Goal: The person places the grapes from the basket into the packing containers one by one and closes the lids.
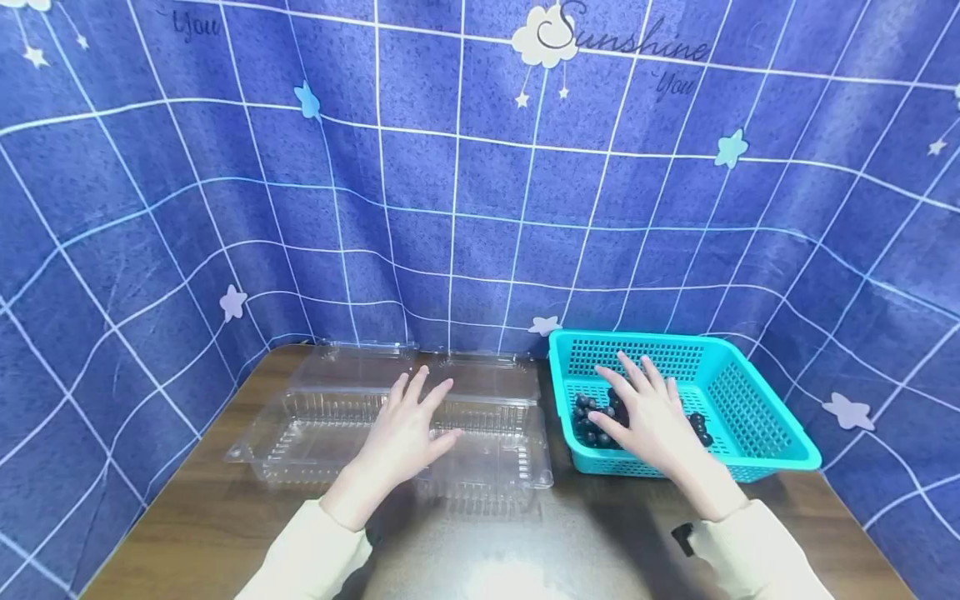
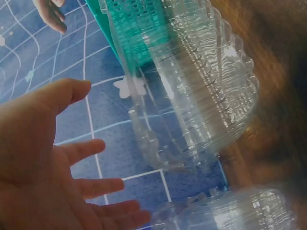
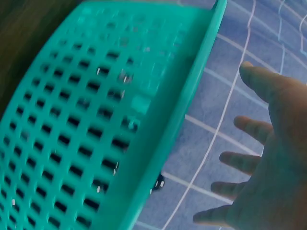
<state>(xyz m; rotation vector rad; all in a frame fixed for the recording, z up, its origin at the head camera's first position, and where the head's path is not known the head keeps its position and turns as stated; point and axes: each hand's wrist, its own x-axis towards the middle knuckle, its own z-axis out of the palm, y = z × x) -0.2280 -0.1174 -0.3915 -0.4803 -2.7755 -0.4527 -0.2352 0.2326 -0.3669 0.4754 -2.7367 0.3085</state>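
My left hand [image 1: 405, 429] is held with spread fingers above two clear plastic clamshell boxes [image 1: 315, 450], whose lids are folded back toward the curtain. Nothing lies in its grasp, and in the left wrist view the palm [image 2: 29, 158] faces the boxes with a gap between. Over the turquoise basket [image 1: 757, 454] hovers my right hand [image 1: 652, 417], fingers spread, holding nothing. Dark round fruits [image 1: 588, 412], like grapes or blueberries, lie in the basket, partly hidden under that hand. The right wrist view shows the basket's perforated side and one dark fruit [image 3: 158, 183] past its rim.
The boxes and basket stand side by side on a brown wooden table [image 1: 187, 517]. A blue curtain [image 1: 450, 208] with white grid lines and stars hangs close behind and at both sides. Glare shows at the table's front.
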